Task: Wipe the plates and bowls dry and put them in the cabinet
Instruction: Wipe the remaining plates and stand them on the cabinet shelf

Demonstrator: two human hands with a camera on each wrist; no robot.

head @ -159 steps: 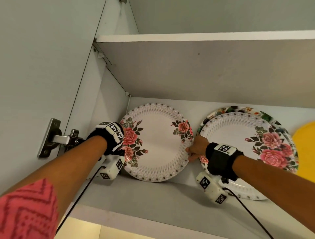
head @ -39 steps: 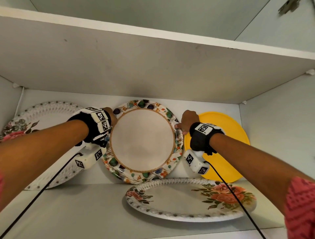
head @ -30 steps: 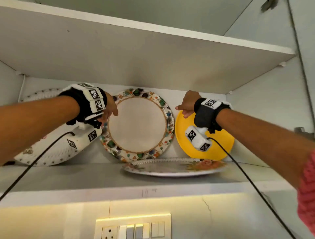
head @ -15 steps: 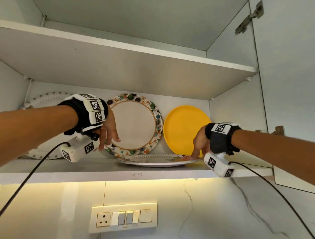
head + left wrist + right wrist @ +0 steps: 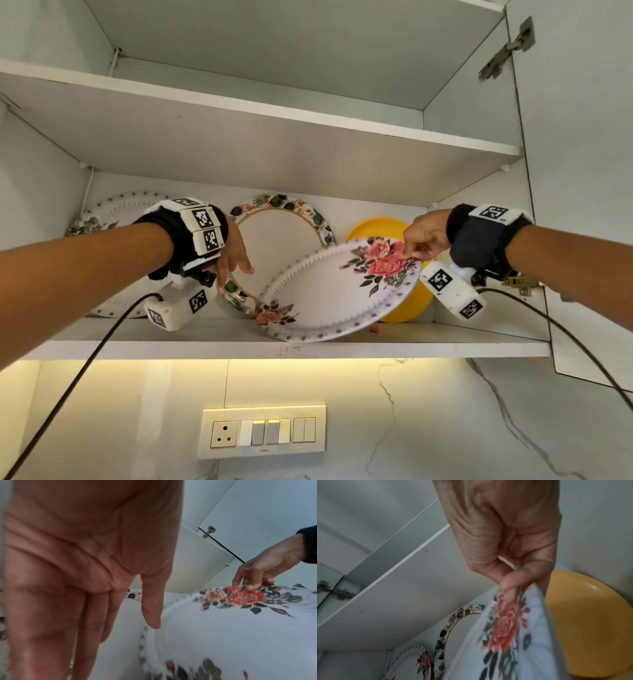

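Observation:
A white plate with pink roses [image 5: 337, 294] stands tilted on the lower cabinet shelf [image 5: 239, 347], its right rim raised. My right hand [image 5: 419, 241] pinches that raised rim [image 5: 513, 589] by the rose print [image 5: 243, 596]. My left hand [image 5: 233, 262] hovers with straight fingers [image 5: 150, 609] just left of the rose plate, holding nothing. Behind it, a plate with a multicoloured leaf border [image 5: 277, 240] and a yellow plate [image 5: 407, 301] lean on the back wall. Another rose plate [image 5: 106, 216] leans at the far left.
The upper shelf [image 5: 274, 116] hangs low over the plates. The open cabinet door [image 5: 582, 171] with its hinge [image 5: 507, 48] stands at the right. A switch panel [image 5: 262, 435] sits on the wall below the shelf. Cables trail from both wrists.
The rose plate lay flat on the shelf; my right hand has taken its right rim and tipped it up. My left hand left the leaf-border plate and opened.

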